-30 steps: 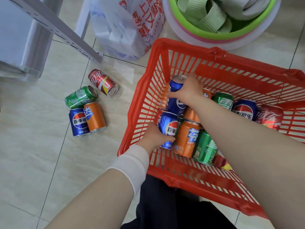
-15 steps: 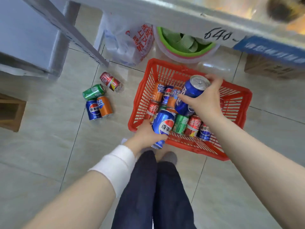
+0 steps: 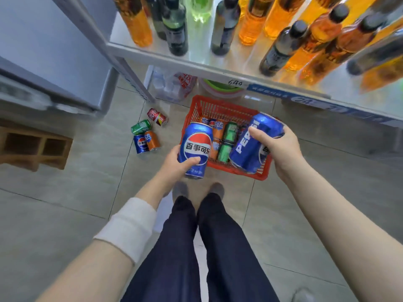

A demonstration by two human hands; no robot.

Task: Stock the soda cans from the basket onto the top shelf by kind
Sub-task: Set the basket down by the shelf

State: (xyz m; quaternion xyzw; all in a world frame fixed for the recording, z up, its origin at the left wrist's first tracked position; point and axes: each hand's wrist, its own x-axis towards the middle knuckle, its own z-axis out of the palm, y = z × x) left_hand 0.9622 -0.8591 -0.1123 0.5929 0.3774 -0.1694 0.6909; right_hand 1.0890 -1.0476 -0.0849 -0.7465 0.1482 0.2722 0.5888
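Soda cans up in both hands, two blue ones of the same kind. Closest in, dark trousers [image 3: 178, 247] and a white wristband [image 3: 128, 227] on the left arm. Next, left hand [image 3: 174, 162] wrapped round the left blue can [image 3: 196, 147], held about upright with the round logo facing up. Right hand [image 3: 281, 147] wrapped round the right blue can [image 3: 250, 147], tipped over to one side. Both cans up in the air over the red basket [image 3: 220, 101], not touching it. Down in the basket, more cans waiting: orange cans [image 3: 218, 129], green cans [image 3: 230, 130] and bits of other colours, too packed to count. On the floor to the left of the basket, four loose cans close together: a red can [image 3: 157, 117], a green can [image 3: 141, 127], then a small blue can [image 3: 141, 143] and an orange can [image 3: 152, 140] side by side. Past the basket, a plastic bag [image 3: 174, 83] and a green tub [image 3: 220, 86] tucked under the shelf [image 3: 196, 59]. Farthest off, rows of bottles [image 3: 137, 25] standing on that shelf, orange ones and dark ones. No soda cans to be seen up there. Top shelf or not, hard to tell. Looks like early days for the job: two cans picked out, none put away in view, plenty left in the basket and on the floor. Next, most likely, up onto the top shelf with the two blue ones, side by side.
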